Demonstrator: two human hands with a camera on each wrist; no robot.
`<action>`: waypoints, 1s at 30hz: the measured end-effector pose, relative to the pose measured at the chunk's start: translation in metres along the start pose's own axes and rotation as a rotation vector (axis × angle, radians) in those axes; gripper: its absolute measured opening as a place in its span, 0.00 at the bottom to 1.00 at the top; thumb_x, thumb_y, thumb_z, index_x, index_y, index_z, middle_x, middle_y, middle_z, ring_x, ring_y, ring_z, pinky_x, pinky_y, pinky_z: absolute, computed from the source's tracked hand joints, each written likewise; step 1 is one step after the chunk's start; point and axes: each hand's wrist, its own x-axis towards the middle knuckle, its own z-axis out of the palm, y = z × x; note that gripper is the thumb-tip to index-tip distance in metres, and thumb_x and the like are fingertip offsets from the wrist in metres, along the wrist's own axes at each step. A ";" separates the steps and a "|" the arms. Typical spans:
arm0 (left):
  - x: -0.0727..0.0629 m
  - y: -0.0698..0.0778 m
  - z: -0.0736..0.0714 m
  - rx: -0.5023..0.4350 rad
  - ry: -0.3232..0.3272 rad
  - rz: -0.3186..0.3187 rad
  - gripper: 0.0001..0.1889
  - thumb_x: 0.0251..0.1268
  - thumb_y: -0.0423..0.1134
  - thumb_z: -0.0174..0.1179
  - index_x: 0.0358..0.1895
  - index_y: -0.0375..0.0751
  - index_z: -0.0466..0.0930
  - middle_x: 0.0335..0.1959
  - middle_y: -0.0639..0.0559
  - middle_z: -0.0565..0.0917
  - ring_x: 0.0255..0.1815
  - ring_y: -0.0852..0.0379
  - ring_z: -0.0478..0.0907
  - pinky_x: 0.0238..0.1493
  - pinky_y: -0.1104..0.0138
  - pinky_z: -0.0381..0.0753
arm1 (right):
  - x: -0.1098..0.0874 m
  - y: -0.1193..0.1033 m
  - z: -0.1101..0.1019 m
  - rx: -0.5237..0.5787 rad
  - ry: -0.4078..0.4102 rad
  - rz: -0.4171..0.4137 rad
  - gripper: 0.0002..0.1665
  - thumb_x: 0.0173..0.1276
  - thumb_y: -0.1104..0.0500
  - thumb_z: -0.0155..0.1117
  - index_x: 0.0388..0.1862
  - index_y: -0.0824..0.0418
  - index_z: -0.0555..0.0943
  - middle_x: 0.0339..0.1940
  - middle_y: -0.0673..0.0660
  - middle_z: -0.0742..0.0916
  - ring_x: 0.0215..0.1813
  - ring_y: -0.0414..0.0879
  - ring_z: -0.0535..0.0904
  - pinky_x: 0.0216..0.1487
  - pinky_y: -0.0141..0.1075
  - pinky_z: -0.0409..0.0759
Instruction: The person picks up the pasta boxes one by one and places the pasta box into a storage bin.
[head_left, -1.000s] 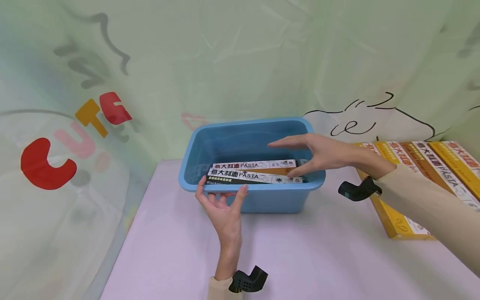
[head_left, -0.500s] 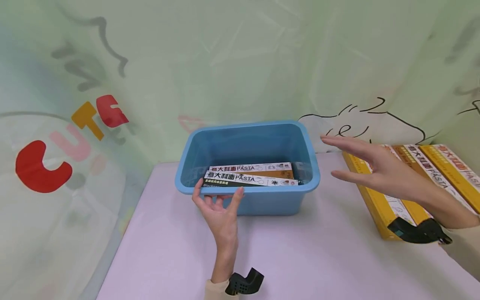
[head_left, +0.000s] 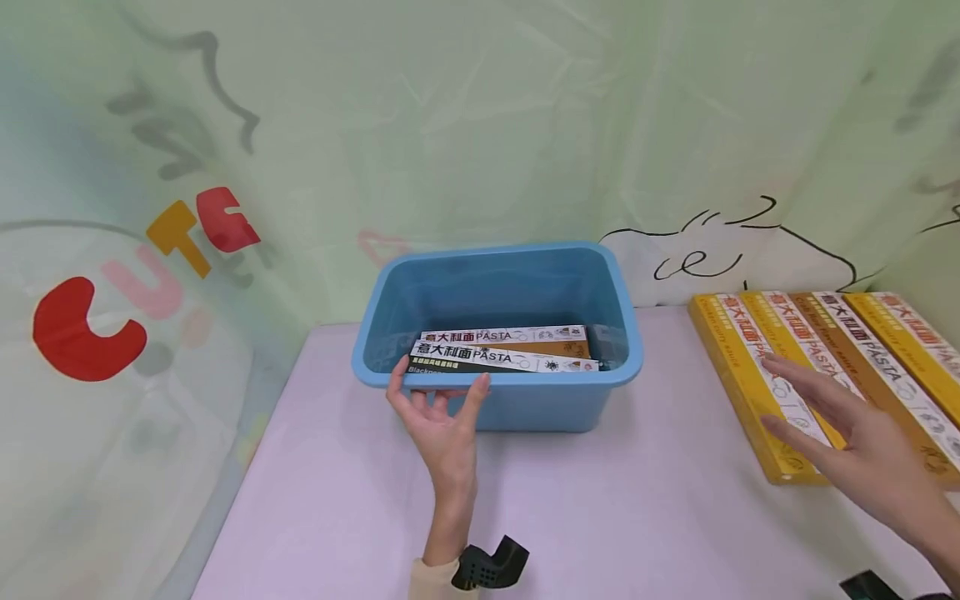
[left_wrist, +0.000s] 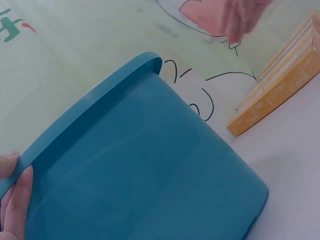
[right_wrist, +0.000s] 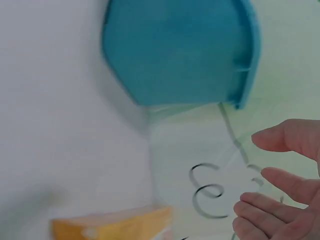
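A blue plastic bin (head_left: 540, 404) stands on the table, with a few pasta boxes (head_left: 480, 357) lying inside it. My left hand (head_left: 444, 425) grips the bin's front rim, fingers and thumb at the edge; in the left wrist view the fingers (left_wrist: 20, 200) hook under the rim (left_wrist: 95, 95). On the right, my right hand (head_left: 862, 442) hovers over a row of yellow and brown pasta boxes (head_left: 738, 367), holding nothing. Its thumb and fingers are spread apart, as the right wrist view of the hand (right_wrist: 287, 190) also shows.
A pale purple cloth covers the table (head_left: 330, 500). Behind it hangs a green printed curtain (head_left: 480, 125) with cartoon lines and coloured letters, close to the bin's back. A black wrist camera (head_left: 491, 562) is strapped to the left wrist.
My right hand has left the bin's inside and moved right and down to above the row of pasta boxes. My left hand keeps its grip on the rim.
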 end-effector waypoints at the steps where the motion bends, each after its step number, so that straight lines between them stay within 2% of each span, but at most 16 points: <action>1: 0.000 0.000 0.000 -0.002 -0.001 0.000 0.50 0.56 0.22 0.74 0.77 0.40 0.50 0.68 0.37 0.72 0.46 0.48 0.76 0.45 0.64 0.89 | -0.004 0.006 0.002 -0.003 -0.001 0.029 0.41 0.79 0.59 0.65 0.84 0.63 0.59 0.80 0.76 0.64 0.84 0.66 0.52 0.76 0.18 0.45; 3: 0.000 0.000 0.000 -0.003 -0.002 0.001 0.50 0.56 0.22 0.74 0.77 0.40 0.50 0.68 0.37 0.71 0.46 0.47 0.76 0.45 0.64 0.89 | -0.009 0.016 0.005 -0.002 -0.016 0.088 0.41 0.80 0.58 0.63 0.84 0.65 0.57 0.80 0.78 0.62 0.82 0.71 0.51 0.84 0.38 0.47; 4: 0.000 0.000 0.000 -0.004 -0.001 0.003 0.50 0.56 0.22 0.74 0.77 0.40 0.50 0.68 0.37 0.71 0.46 0.47 0.76 0.45 0.64 0.89 | -0.011 0.020 0.007 -0.001 -0.029 0.122 0.41 0.81 0.57 0.62 0.84 0.67 0.55 0.79 0.81 0.60 0.78 0.81 0.51 0.84 0.49 0.46; 5: 0.001 0.000 0.000 -0.005 -0.001 0.002 0.50 0.56 0.22 0.74 0.77 0.40 0.50 0.68 0.36 0.71 0.46 0.46 0.76 0.45 0.64 0.89 | -0.013 0.025 0.008 0.003 -0.041 0.150 0.42 0.82 0.56 0.61 0.84 0.69 0.54 0.79 0.82 0.58 0.77 0.83 0.50 0.81 0.59 0.46; 6: 0.000 0.000 0.000 -0.005 0.000 0.002 0.51 0.56 0.21 0.74 0.77 0.39 0.50 0.68 0.36 0.71 0.46 0.44 0.75 0.45 0.64 0.89 | -0.014 0.029 0.008 0.010 -0.054 0.174 0.42 0.82 0.55 0.60 0.83 0.70 0.54 0.79 0.82 0.57 0.77 0.84 0.49 0.79 0.62 0.49; 7: 0.000 0.000 0.000 -0.005 0.000 0.003 0.51 0.55 0.21 0.74 0.77 0.39 0.50 0.68 0.37 0.71 0.46 0.42 0.75 0.44 0.64 0.89 | -0.015 0.033 0.008 0.012 -0.072 0.209 0.43 0.83 0.54 0.59 0.84 0.70 0.53 0.79 0.82 0.55 0.76 0.85 0.49 0.73 0.72 0.50; 12: 0.000 0.000 0.001 -0.008 -0.009 0.003 0.50 0.56 0.21 0.74 0.77 0.42 0.51 0.68 0.37 0.72 0.47 0.41 0.75 0.45 0.63 0.89 | -0.021 0.048 0.011 -0.009 -0.098 0.325 0.44 0.83 0.51 0.59 0.83 0.72 0.52 0.80 0.81 0.51 0.75 0.86 0.49 0.61 0.79 0.62; 14: -0.001 0.000 0.002 -0.010 -0.013 0.004 0.50 0.56 0.21 0.73 0.77 0.42 0.50 0.68 0.37 0.71 0.48 0.45 0.75 0.45 0.64 0.89 | -0.023 0.051 0.013 -0.039 -0.084 0.330 0.43 0.82 0.53 0.60 0.82 0.73 0.54 0.80 0.82 0.53 0.72 0.87 0.53 0.58 0.77 0.67; 17: -0.001 0.000 0.002 -0.008 -0.016 0.007 0.50 0.56 0.21 0.73 0.77 0.39 0.49 0.69 0.36 0.70 0.48 0.47 0.76 0.46 0.64 0.89 | -0.024 0.052 0.012 -0.092 -0.050 0.298 0.42 0.79 0.55 0.65 0.79 0.75 0.59 0.76 0.85 0.60 0.66 0.85 0.64 0.48 0.58 0.84; 21: -0.001 0.001 0.002 -0.003 -0.018 0.011 0.50 0.57 0.22 0.73 0.77 0.38 0.49 0.68 0.37 0.71 0.49 0.42 0.76 0.46 0.65 0.89 | -0.019 0.052 0.007 -0.121 -0.043 0.298 0.40 0.80 0.55 0.63 0.78 0.78 0.60 0.71 0.87 0.65 0.64 0.84 0.68 0.46 0.56 0.86; 22: -0.001 0.000 0.002 -0.003 -0.018 0.012 0.50 0.57 0.22 0.73 0.77 0.39 0.50 0.68 0.37 0.71 0.50 0.40 0.76 0.46 0.65 0.89 | -0.018 0.051 0.005 -0.115 -0.053 0.314 0.41 0.80 0.55 0.62 0.78 0.78 0.59 0.71 0.87 0.64 0.66 0.84 0.67 0.49 0.61 0.82; 24: -0.001 0.000 0.002 -0.003 -0.017 0.012 0.49 0.57 0.22 0.73 0.77 0.41 0.50 0.69 0.37 0.70 0.51 0.36 0.75 0.46 0.65 0.89 | -0.015 0.049 0.002 -0.097 -0.073 0.344 0.41 0.82 0.55 0.60 0.78 0.80 0.57 0.71 0.88 0.64 0.67 0.85 0.64 0.51 0.57 0.82; 26: -0.001 0.000 0.002 -0.005 -0.017 0.009 0.49 0.57 0.22 0.73 0.77 0.41 0.50 0.69 0.36 0.70 0.52 0.33 0.74 0.47 0.64 0.89 | -0.012 0.048 -0.001 -0.058 -0.092 0.375 0.41 0.83 0.54 0.58 0.78 0.80 0.55 0.71 0.87 0.64 0.69 0.84 0.64 0.44 0.39 0.87; 27: -0.001 0.001 0.002 -0.005 -0.017 0.010 0.49 0.57 0.21 0.73 0.77 0.41 0.50 0.70 0.36 0.70 0.53 0.31 0.73 0.47 0.64 0.89 | -0.011 0.047 -0.002 -0.034 -0.098 0.384 0.41 0.83 0.55 0.58 0.78 0.80 0.55 0.71 0.87 0.64 0.69 0.83 0.65 0.39 0.30 0.86; 29: -0.001 0.002 0.003 -0.008 -0.018 0.007 0.50 0.57 0.21 0.73 0.77 0.39 0.49 0.71 0.36 0.69 0.54 0.29 0.73 0.47 0.63 0.89 | -0.011 0.047 -0.003 -0.007 -0.116 0.394 0.42 0.83 0.54 0.57 0.79 0.80 0.54 0.72 0.87 0.64 0.68 0.83 0.64 0.32 0.18 0.77; 30: -0.001 0.002 0.003 -0.010 -0.017 0.005 0.50 0.57 0.21 0.72 0.78 0.39 0.49 0.71 0.36 0.69 0.54 0.28 0.73 0.47 0.63 0.89 | -0.011 0.048 -0.003 -0.003 -0.128 0.398 0.42 0.84 0.53 0.57 0.79 0.80 0.53 0.72 0.87 0.64 0.69 0.83 0.64 0.31 0.15 0.74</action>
